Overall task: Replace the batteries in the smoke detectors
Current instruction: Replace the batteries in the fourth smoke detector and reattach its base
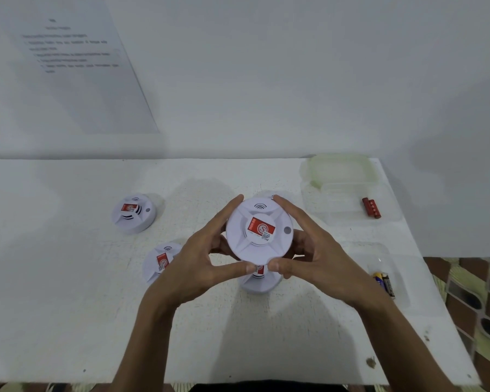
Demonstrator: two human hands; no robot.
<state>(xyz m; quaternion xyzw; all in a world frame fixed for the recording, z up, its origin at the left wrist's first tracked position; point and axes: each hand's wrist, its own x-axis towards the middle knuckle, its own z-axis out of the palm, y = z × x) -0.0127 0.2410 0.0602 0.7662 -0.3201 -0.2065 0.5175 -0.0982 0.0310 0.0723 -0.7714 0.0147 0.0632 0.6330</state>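
Left hand (198, 267) and right hand (314, 258) are gripping one smoke detector (260, 230) above the worktop (68, 278), fingers (224, 215) clamped round its rim. A second detector (259, 282) is sitting underneath, half hidden, and a third (159, 261) is behind the left hand. Dark batteries (384, 281) are lying to the right. A fourth detector (133, 213) is sitting far left. Red batteries (371, 207) are lying in a clear tub (337, 205).

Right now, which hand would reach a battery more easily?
Probably the right hand: the red batteries and the blue-and-gold batteries both lie to its side, while the left hand would cross over the held smoke detector.

Head-worn camera looks forward and down, near the table (68, 278).
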